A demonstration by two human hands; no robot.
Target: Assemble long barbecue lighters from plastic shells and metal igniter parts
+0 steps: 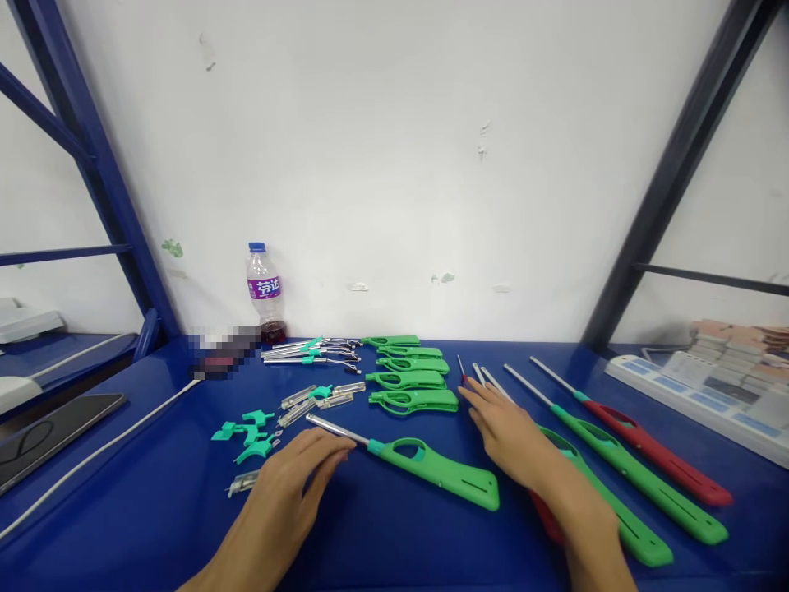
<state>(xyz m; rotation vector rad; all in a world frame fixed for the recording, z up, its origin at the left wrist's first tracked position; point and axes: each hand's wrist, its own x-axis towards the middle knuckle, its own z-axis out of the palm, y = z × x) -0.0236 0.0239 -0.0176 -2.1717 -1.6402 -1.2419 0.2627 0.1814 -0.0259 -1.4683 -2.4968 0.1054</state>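
Note:
My left hand (302, 473) is closed with its fingertips at the metal tube of a green long-necked lighter (440, 473), which lies flat in front of me, handle to the right. My right hand (509, 432) reaches forward, fingers closed around the red end of a thin screwdriver (461, 370) whose shaft points away. The palm hides most of its handle. Under my right wrist a red lighter (546, 518) is partly covered. Beside it lie a green lighter (634, 526), another green one (653, 481) and a red one (662, 452).
Several green handle shells (412, 401) are stacked in a column. Metal tubes with wires (296, 356), clear fuel tanks (299, 411) and teal triggers (256, 448) lie left. A bottle (265, 296) stands by the wall; a phone (55, 436), cable (117, 448) and white power strip (703, 403) flank the area.

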